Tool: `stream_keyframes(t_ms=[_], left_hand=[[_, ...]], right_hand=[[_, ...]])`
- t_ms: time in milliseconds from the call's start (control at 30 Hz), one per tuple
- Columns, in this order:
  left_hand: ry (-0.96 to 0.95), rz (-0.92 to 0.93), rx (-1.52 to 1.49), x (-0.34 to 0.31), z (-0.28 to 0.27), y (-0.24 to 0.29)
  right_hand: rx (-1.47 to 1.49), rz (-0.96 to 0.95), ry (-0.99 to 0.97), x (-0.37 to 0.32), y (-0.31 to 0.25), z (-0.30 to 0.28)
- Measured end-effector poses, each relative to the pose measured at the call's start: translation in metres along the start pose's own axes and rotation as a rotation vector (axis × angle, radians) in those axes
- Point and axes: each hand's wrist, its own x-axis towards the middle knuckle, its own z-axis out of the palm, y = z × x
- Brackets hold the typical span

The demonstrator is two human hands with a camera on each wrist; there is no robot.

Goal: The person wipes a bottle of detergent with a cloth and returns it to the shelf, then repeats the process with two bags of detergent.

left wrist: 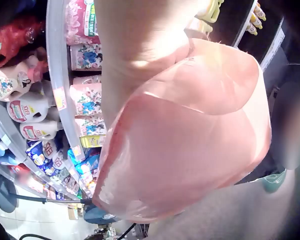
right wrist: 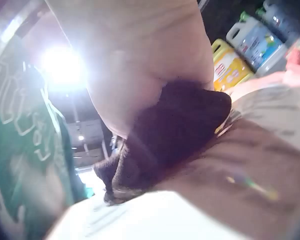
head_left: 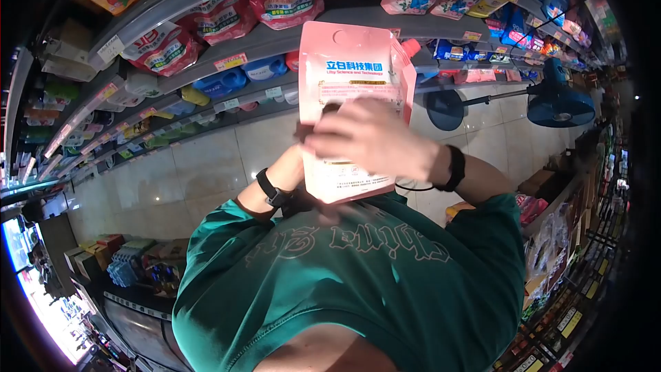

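Observation:
A pink refill pouch (head_left: 351, 45) with blue lettering and a pink spout cap (head_left: 411, 47) stands up in front of the chest, its printed side facing the head camera. My left hand (left wrist: 145, 50) grips it at the edge; in the head view most of that hand is behind the pouch. Its smooth pink underside fills much of the left wrist view. Across the printed face lies my right hand (head_left: 375, 138), blurred, holding a bunched dark cloth (right wrist: 175, 130) against the pouch. The fingertips are hidden by the cloth in the right wrist view.
Shelves (head_left: 358, 17) with price tags curve ahead, carrying red pouches (head_left: 289, 3) and bottles. A blue fan (head_left: 561, 96) stands to the right on the tiled floor (head_left: 206, 158). Boxes (head_left: 103, 255) sit behind at left, and more stocked shelving (head_left: 571, 303) runs along the right.

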Motion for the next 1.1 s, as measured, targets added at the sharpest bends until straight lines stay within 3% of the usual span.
stream_keyframes(t_ms=[67, 167, 233, 367, 467, 567, 633, 933, 1100], left_hand=[[0.003, 0.019, -0.005, 0.005, 0.0, 0.002], [-0.005, 0.037, -0.003, 0.009, 0.002, 0.004], [-0.009, 0.051, 0.003, 0.016, -0.001, 0.004], [-0.007, 0.07, 0.015, 0.024, -0.005, 0.011], [0.0, 0.055, 0.016, 0.024, -0.005, 0.01], [0.011, 0.033, 0.013, 0.025, -0.002, 0.009], [0.018, 0.034, 0.012, 0.023, 0.0, 0.008], [0.027, 0.063, 0.032, 0.042, -0.001, 0.015], [0.043, 0.106, 0.058, 0.05, -0.012, 0.016]], right_hand=[[-0.24, 0.083, 0.058, 0.002, 0.026, -0.018], [-0.203, 0.354, 0.235, -0.006, 0.053, -0.031], [-0.14, 0.415, 0.289, -0.017, 0.057, -0.029], [0.189, 0.393, 0.127, -0.031, 0.034, -0.019], [0.199, 0.181, 0.037, -0.035, 0.007, -0.007], [0.393, 0.074, 0.015, -0.029, -0.02, 0.005], [0.366, 0.028, -0.02, -0.027, -0.026, 0.013], [0.076, 0.305, 0.2, -0.023, 0.026, 0.0], [0.147, 0.531, 0.306, -0.035, 0.051, -0.014]])
